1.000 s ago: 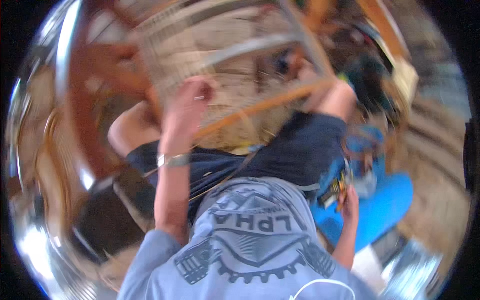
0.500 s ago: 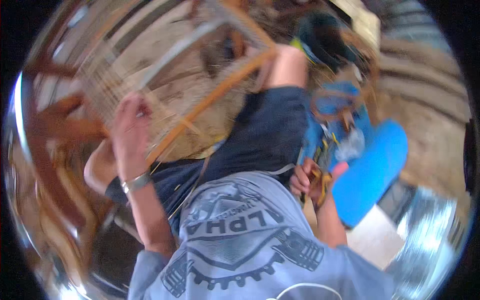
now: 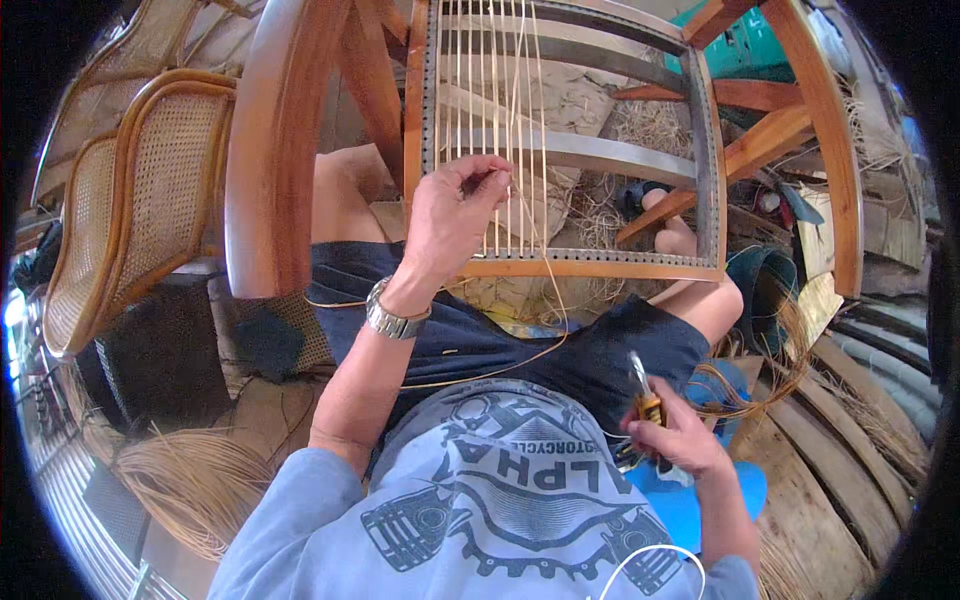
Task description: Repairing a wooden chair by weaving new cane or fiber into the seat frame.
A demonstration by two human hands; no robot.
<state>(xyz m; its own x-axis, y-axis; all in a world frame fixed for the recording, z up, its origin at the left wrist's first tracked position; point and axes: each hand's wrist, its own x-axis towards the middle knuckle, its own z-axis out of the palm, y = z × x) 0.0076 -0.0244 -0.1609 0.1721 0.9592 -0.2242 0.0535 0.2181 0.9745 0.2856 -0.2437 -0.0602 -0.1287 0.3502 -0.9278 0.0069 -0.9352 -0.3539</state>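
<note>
In front of me stands a wooden chair frame (image 3: 600,269) with small holes along its seat rails. Several pale cane strands (image 3: 545,190) run across the left part of its opening, most of them side by side and a few crossing aslant. My left hand (image 3: 450,215) is over these strands, thumb and fingertips pinched together on a cane strand. A loose strand (image 3: 562,305) curves down from there across my lap. Near my right thigh, my right hand (image 3: 675,430) is closed around a tool (image 3: 650,410) with a yellow-and-black handle and a shiny metal tip pointing up.
Chairs with woven cane backs (image 3: 165,170) stand at the left. A bundle of cane (image 3: 190,480) lies at the lower left. Beside my right leg are a dark bucket (image 3: 762,290), coiled cane (image 3: 795,385) and a blue object (image 3: 735,490). Planks (image 3: 820,480) lie at the right.
My view has swung and sharpened, so the chair frame now appears upright ahead of me. The tool in my right hand has risen off the blue things, with its metal tip upward.
</note>
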